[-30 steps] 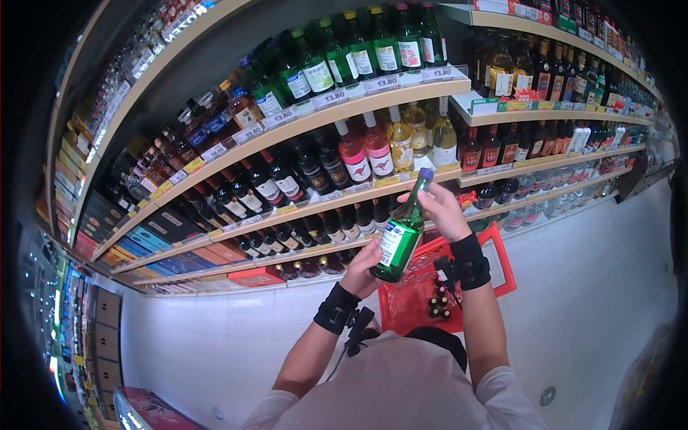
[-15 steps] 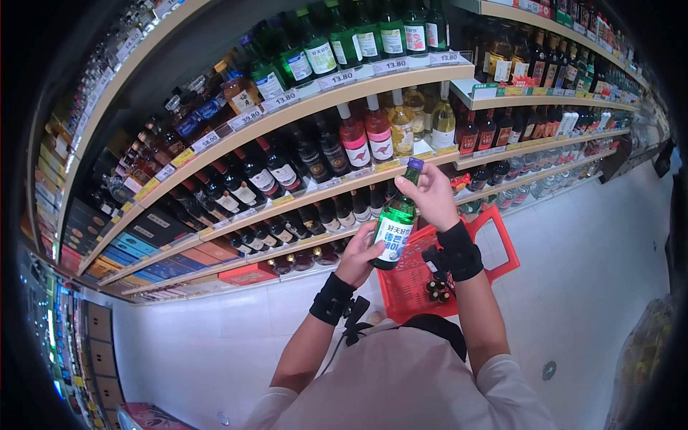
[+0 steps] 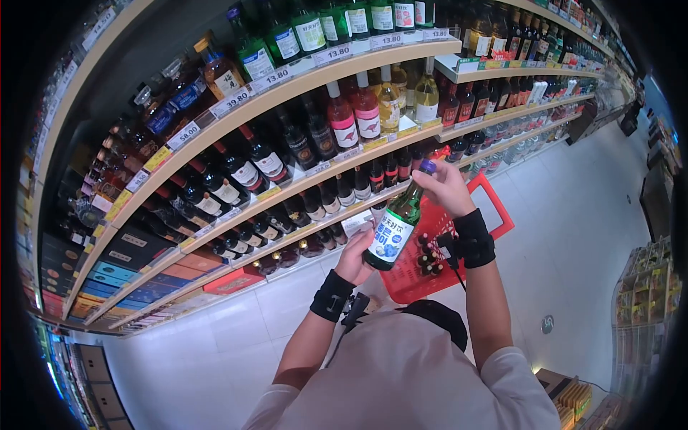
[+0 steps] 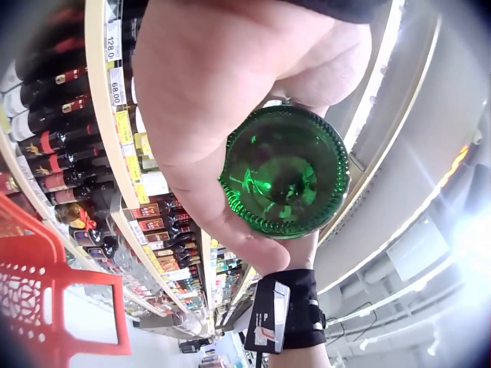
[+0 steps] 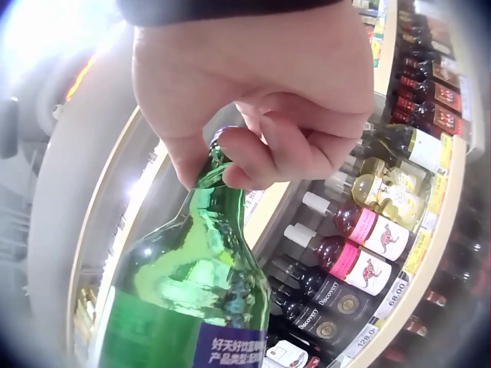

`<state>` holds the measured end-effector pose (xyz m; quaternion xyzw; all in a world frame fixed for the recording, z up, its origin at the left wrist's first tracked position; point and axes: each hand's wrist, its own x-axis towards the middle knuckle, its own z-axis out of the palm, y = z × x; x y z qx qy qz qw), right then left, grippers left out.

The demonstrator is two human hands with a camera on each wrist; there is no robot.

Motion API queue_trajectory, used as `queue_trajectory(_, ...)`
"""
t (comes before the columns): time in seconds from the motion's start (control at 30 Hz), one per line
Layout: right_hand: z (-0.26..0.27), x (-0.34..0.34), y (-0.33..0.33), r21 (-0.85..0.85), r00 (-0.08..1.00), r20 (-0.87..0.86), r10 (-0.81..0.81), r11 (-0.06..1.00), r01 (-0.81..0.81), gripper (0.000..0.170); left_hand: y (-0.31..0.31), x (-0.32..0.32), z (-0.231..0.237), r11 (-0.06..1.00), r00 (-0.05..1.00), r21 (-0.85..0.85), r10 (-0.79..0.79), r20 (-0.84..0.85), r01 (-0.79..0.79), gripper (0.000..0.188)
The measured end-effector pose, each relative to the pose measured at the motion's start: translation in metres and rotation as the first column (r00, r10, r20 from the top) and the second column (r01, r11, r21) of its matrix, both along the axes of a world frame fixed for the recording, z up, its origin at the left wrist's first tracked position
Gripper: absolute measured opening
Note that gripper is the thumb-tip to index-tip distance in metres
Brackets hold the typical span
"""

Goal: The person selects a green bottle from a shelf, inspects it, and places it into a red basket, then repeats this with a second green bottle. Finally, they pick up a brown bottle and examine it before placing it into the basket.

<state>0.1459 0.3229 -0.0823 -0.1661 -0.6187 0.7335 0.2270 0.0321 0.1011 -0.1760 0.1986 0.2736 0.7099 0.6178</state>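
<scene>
A green glass bottle (image 3: 394, 233) with a purple cap and a white label with blue print is held tilted in front of the body by both hands. My right hand (image 3: 446, 188) pinches its neck just below the cap; the right wrist view shows thumb and fingers around the neck (image 5: 215, 172). Lower down, my left hand (image 3: 355, 256) grips the bottle near its base, thumb along the side. From beneath, the left wrist view shows the ridged round bottom (image 4: 288, 172) with the fingers curled about it.
A red shopping basket (image 3: 412, 287) holding several dark-capped bottles (image 3: 430, 254) stands below the hands. Ahead run curved shelves of wine and spirits, with similar green bottles (image 3: 312, 32) on an upper one. Pale floor (image 3: 215, 344) lies behind, and a snack rack (image 3: 645, 287) stands at the right.
The bottle has been turned about its long axis, so its barcode side gave way to the front label. Both hands keep their hold. The head view has shifted, showing more aisle at right.
</scene>
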Motion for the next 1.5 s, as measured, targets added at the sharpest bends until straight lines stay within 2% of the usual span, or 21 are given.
queue_trajectory(0.1,-0.009,0.000,-0.016,0.078,0.994,-0.044,-0.098,0.992,0.101,0.018,-0.008,0.003,-0.003,0.991,0.994,-0.072,0.110,0.016,-0.108,0.049)
queue_trajectory(0.13,-0.008,0.003,-0.022,0.155,0.989,-0.035,-0.146,0.976,0.150,0.018,-0.010,0.001,-0.004,0.987,0.978,-0.061,0.135,-0.156,-0.146,0.046)
queue_trajectory(0.2,-0.008,0.006,-0.033,0.308,0.971,-0.026,-0.236,0.923,0.232,0.019,-0.017,-0.009,-0.018,0.973,0.919,-0.084,0.175,-0.352,-0.217,0.044)
queue_trajectory(0.23,-0.010,0.010,-0.033,0.366,0.960,0.052,-0.277,0.899,0.240,0.023,-0.020,-0.008,-0.012,0.913,0.913,-0.193,0.302,-0.275,-0.360,0.027)
queue_trajectory(0.3,-0.008,0.020,-0.038,0.547,0.899,0.185,-0.396,0.802,0.241,0.025,-0.028,-0.024,-0.040,0.827,0.838,-0.135,0.535,-0.105,-0.545,0.016)
queue_trajectory(0.33,-0.010,0.026,-0.040,0.627,0.855,0.243,-0.459,0.747,0.222,0.026,-0.034,-0.032,-0.047,0.766,0.773,-0.125,0.634,-0.015,-0.631,0.020)
queue_trajectory(0.4,-0.049,0.035,-0.026,0.616,0.819,0.205,-0.536,0.721,0.317,0.031,-0.046,-0.045,-0.056,0.741,0.726,-0.146,0.671,0.153,-0.655,0.036)
queue_trajectory(0.47,-0.070,0.048,-0.022,0.665,0.763,0.241,-0.599,0.675,0.320,0.033,-0.061,-0.053,-0.060,0.854,0.790,0.061,0.449,0.417,-0.517,0.042)
queue_trajectory(0.53,-0.092,0.062,-0.017,0.684,0.693,0.347,-0.632,0.676,0.274,0.034,-0.072,-0.059,-0.075,0.880,0.855,0.323,0.157,0.494,-0.349,0.039)
queue_trajectory(0.63,-0.121,0.079,-0.016,0.712,0.606,0.450,-0.656,0.673,0.200,0.035,-0.076,-0.062,-0.083,0.871,0.826,0.425,-0.040,0.562,-0.247,0.038)
queue_trajectory(0.73,-0.153,0.095,-0.016,0.703,0.496,0.557,-0.667,0.696,0.147,0.038,-0.076,-0.060,-0.084,0.928,0.781,0.325,-0.064,0.622,-0.184,0.037)
queue_trajectory(0.83,-0.183,0.110,-0.011,0.671,0.447,0.619,-0.646,0.731,0.126,0.042,-0.071,-0.054,-0.081,0.967,0.785,-0.021,0.218,0.580,-0.253,0.036)
queue_trajectory(0.93,-0.218,0.125,0.000,0.632,0.379,0.698,-0.608,0.772,0.073,0.045,-0.069,-0.050,-0.106,0.921,0.695,-0.160,0.374,0.614,-0.355,0.034)
queue_trajectory(1.0,-0.244,0.133,0.006,0.603,0.360,0.724,-0.588,0.794,0.083,0.048,-0.071,-0.046,-0.119,0.888,0.687,-0.216,0.452,0.569,-0.405,0.032)
queue_trajectory(1.03,-0.255,0.135,0.007,0.648,0.374,0.686,-0.624,0.758,0.078,0.043,-0.070,-0.043,-0.122,0.869,0.680,-0.247,0.491,0.544,-0.429,0.031)
queue_trajectory(1.13,-0.281,0.140,0.020,0.445,0.277,0.861,-0.427,0.896,-0.002,0.036,-0.067,-0.033,-0.128,0.793,0.627,-0.399,0.609,0.486,-0.461,0.029)
queue_trajectory(1.17,-0.288,0.140,0.020,0.411,0.281,0.869,-0.408,0.910,0.053,0.035,-0.065,-0.030,-0.131,0.787,0.622,-0.413,0.616,0.483,-0.458,0.028)
queue_trajectory(1.3,-0.349,0.146,0.026,0.413,0.241,0.884,-0.401,0.911,-0.001,0.035,-0.053,-0.015,-0.141,0.764,0.596,-0.464,0.642,0.482,-0.447,0.026)
queue_trajectory(1.33,-0.358,0.144,0.027,0.413,0.223,0.893,-0.392,0.909,-0.056,0.034,-0.053,-0.013,-0.149,0.787,0.633,-0.432,0.614,0.472,-0.440,0.023)
queue_trajectory(1.4,-0.382,0.142,0.027,0.396,0.185,0.907,-0.378,0.915,-0.074,0.034,-0.044,-0.006,-0.147,0.724,0.626,-0.542,0.668,0.402,-0.426,0.019)
queue_trajectory(1.5,-0.403,0.138,0.031,0.255,0.174,0.956,-0.238,0.963,-0.083,0.034,-0.028,0.003,-0.143,0.592,0.630,-0.703,0.731,0.262,-0.394,0.014)
